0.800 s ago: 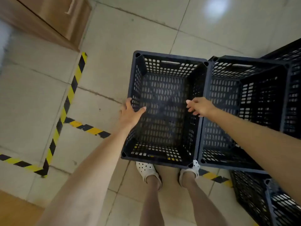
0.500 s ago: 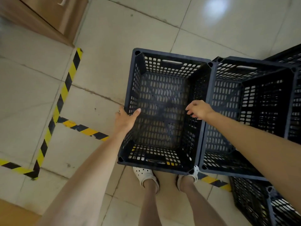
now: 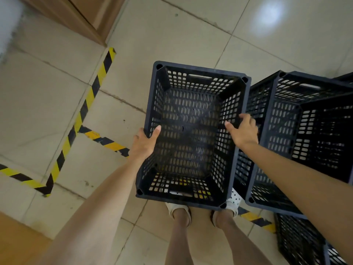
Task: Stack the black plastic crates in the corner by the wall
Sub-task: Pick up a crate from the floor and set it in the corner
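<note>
So both hands are on one empty black perforated plastic crate point(image 3: 193, 131), gripping the long sides: the left hand point(image 3: 144, 143) is clamped on the left rim with the thumb hooked over inside and the fingers point(image 3: 138, 134) wrapped down the outer wall, and the right hand point(image 3: 243, 131) is clamped on the right rim the same way, thumb inside, fingers curled over the edge. The crate sits between the two grips, right above the person's white perforated clogs point(image 3: 178, 208), and I'd say it's lifted clear of the beige tiled floor point(image 3: 172, 35), though the gap underneath is hard to see. Just past the right hand's fingers is a second black plastic crate point(image 3: 309, 131), more crates beyond and below it. Off past the left hand's knuckles runs yellow-and-black hazard tape point(image 3: 84, 109). This looks like the carry step: crate picked up, not stacked yet. Next it needs swinging over a stack, lining the corners up with the rim below, then lowering it level.
</note>
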`<state>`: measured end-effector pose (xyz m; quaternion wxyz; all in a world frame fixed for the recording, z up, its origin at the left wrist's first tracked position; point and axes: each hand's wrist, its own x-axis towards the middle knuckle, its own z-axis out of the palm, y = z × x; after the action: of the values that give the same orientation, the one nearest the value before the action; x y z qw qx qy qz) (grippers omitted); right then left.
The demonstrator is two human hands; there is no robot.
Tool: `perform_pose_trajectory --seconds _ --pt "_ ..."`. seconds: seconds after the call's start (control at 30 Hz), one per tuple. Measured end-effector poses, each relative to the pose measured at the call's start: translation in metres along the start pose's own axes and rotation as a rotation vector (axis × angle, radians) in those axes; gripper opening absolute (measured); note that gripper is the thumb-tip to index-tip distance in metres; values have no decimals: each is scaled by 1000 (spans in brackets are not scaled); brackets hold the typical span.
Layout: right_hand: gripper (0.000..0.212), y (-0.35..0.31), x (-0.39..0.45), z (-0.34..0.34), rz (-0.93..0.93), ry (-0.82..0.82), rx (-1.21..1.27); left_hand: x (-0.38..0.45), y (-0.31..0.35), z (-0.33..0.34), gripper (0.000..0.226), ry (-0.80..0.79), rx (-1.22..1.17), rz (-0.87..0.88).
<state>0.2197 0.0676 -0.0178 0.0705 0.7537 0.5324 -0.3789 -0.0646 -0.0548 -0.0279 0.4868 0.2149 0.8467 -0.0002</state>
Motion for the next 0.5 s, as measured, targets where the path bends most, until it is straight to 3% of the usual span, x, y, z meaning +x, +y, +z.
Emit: perform_pose_trajectory --seconds 0.1,0.17,0.3,0.5 --pt "91 6 -7 17 202 -232 198 2 -18 -10 100 -1 9 -47" --pt "93 8 -12 27 338 -363 366 2 -26 -14 101 -7 -9 -56" --pt "69 6 -16 29 309 -371 499 1 -32 -21 98 -4 -73 -62" --pt "65 -20 -38 5 313 -353 409 -27 -47 -38 101 42 -106 -19"
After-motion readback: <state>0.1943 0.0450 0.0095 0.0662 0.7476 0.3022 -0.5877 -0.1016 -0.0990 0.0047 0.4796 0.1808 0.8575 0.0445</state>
